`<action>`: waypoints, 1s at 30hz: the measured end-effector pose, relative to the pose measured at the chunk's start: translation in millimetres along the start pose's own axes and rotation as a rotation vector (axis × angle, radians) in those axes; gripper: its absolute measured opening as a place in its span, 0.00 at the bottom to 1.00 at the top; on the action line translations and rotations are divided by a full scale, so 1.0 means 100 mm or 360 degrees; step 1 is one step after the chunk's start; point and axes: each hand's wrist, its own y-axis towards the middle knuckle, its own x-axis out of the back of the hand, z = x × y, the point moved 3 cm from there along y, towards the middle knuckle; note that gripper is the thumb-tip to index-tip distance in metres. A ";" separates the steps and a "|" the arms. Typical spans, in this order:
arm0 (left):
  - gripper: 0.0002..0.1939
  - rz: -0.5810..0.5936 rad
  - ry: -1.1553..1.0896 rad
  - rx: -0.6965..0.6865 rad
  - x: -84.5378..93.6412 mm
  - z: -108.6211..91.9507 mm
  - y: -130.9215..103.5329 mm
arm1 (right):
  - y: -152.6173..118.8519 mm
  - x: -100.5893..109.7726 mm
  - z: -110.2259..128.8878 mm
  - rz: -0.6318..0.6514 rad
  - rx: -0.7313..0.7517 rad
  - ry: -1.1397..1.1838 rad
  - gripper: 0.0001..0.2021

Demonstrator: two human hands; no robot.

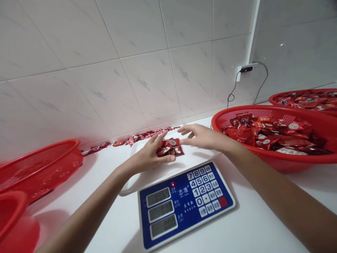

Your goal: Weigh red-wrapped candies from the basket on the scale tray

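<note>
Several red packets (172, 143) lie in a small pile on the white tray (196, 160) of a scale with a blue panel (184, 196). At the left side of the pile is my left hand (150, 156), its fingers apart and the thumb in front of the packets. My right hand (198, 136) is at the right of the pile, palm down, fingers spread and bent, fingertips near the packets. Neither hand is closed round a packet. The upper display (158, 197) seems to read 0.065.
A red basket (263, 151) full of red packets stands at the right, with another behind it. Red baskets (60, 154) also stand at the left. Loose packets (147, 134) lie along the tiled wall (144, 80). A cable hangs from a power strip (252, 66).
</note>
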 end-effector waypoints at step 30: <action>0.19 -0.0635 -0.0405 0.0011 0.32 -0.23 0.14 | -0.12 0.17 0.00 0.0020 0.0040 -0.0438 0.18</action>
